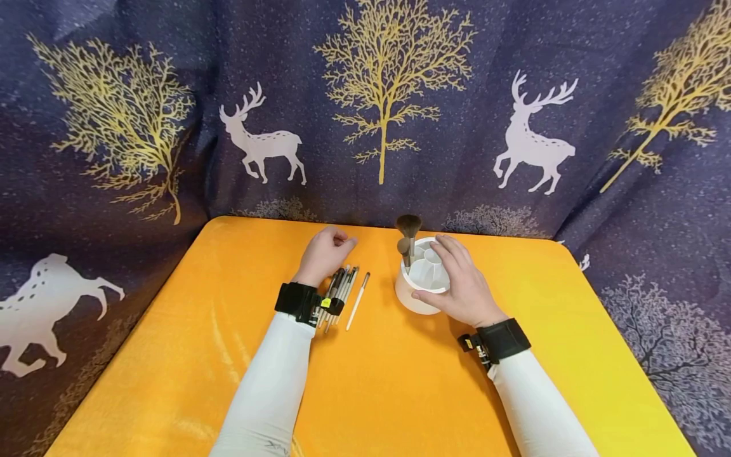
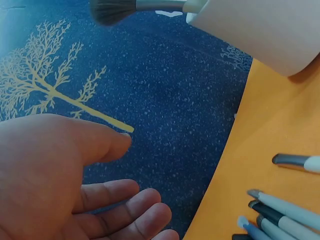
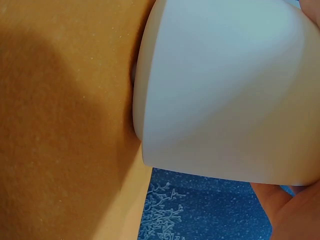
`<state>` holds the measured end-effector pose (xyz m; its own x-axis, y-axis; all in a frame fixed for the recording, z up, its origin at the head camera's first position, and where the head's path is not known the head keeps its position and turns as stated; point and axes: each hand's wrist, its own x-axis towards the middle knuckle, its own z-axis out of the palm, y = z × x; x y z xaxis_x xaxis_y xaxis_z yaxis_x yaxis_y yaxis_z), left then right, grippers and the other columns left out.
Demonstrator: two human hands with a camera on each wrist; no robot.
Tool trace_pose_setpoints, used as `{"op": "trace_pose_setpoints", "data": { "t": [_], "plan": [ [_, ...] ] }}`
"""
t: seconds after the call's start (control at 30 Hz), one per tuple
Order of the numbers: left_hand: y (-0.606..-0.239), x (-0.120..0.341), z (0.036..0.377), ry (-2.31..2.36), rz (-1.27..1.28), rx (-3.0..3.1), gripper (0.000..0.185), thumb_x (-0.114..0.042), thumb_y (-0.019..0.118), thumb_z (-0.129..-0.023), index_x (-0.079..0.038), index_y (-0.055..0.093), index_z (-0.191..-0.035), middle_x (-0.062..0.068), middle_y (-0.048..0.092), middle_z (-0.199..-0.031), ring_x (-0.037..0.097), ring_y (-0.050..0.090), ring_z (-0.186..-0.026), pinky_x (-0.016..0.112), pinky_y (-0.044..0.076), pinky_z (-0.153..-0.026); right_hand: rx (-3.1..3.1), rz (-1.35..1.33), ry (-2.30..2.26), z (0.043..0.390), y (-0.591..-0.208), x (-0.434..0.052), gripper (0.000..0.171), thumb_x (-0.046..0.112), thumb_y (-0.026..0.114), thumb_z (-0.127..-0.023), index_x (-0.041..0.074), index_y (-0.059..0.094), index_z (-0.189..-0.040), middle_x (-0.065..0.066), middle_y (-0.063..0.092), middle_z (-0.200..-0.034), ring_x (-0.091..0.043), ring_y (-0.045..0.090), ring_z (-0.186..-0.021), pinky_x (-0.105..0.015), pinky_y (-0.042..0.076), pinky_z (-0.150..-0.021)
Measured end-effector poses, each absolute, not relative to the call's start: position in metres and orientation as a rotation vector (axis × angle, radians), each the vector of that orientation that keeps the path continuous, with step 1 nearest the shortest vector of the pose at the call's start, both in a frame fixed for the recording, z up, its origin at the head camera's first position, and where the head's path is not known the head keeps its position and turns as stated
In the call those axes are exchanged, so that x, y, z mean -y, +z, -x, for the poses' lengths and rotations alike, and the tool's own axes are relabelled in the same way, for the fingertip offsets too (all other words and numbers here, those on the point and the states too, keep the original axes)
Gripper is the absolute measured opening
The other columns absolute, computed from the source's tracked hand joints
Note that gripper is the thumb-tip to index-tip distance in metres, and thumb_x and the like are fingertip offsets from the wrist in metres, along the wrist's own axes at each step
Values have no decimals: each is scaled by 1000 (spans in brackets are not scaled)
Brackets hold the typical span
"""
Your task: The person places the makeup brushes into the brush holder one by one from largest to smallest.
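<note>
A white round brush holder (image 1: 421, 284) with inner compartments stands on the orange table (image 1: 400, 393). Two dark-bristled makeup brushes (image 1: 408, 233) stick up from its far left side. My right hand (image 1: 461, 280) grips the holder, thumb on the near wall and fingers over the rim. The right wrist view shows the holder's wall (image 3: 225, 90) close up, with a finger (image 3: 292, 210) below it. My left hand (image 1: 327, 252) hovers with loosely curled fingers over the far end of a pile of several loose brushes (image 1: 341, 291). In the left wrist view its palm (image 2: 65, 170) holds nothing, and the brush handles (image 2: 282, 210) lie at lower right.
A dark blue curtain (image 1: 377, 114) with gold trees and white deer hangs close behind the table's far edge and wraps round both sides. One thin white-handled brush (image 1: 357, 300) lies a little apart, between the pile and the holder.
</note>
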<state>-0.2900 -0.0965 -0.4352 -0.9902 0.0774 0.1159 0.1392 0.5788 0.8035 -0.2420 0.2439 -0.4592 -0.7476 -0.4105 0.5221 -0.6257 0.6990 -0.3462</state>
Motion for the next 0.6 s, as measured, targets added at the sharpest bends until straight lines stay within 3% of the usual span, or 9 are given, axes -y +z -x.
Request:
{"op": "trace_pose_setpoints", "data": {
  "t": [0.33, 0.6],
  "plan": [
    [-440, 107, 291, -1298, 194, 2864, 48, -38, 68, -112, 1, 66, -141, 18, 72, -126, 33, 71, -103, 51, 56, -95, 2492, -806, 724, 242, -459, -242, 111, 49, 99, -79, 5, 47, -166, -21, 39, -174, -40, 33, -163, -72, 44, -115],
    [-444, 113, 290, -1235, 194, 2985, 44, -37, 68, -113, -3, 65, -140, 18, 70, -131, 32, 67, -102, 49, 53, -99, 2509, -793, 717, 242, -461, -243, 110, 50, 99, -79, 7, 47, -167, -15, 37, -177, -39, 33, -163, -71, 43, -116]
  ]
}}
